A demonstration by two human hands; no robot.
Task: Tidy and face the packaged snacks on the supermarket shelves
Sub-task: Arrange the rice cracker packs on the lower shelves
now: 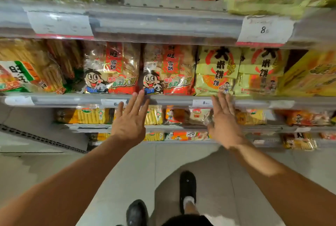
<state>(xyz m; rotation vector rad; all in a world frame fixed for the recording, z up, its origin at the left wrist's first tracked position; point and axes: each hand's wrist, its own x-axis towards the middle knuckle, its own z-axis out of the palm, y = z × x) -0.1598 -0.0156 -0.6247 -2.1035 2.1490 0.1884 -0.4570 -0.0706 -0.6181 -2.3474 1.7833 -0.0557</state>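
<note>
I have both hands flat and empty, fingers spread: left hand (131, 120) reaching at the shelf edge (172, 99) below the red bag (169, 70), right hand (224, 122) below the yellow bag (216, 71). Both bags stand on the middle shelf, side by side. I'd press each bottom edge back evenly, palms flat, keeping the fronts upright and square to the lip.

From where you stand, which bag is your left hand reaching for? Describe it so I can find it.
Find the middle shelf, at the fingertips of both hands. Above the left hand stands a red and clear rice cracker bag, second of two alike. Unlike the yellow-green bag on its right, it shows a wide-eyed cartoon child.
</note>
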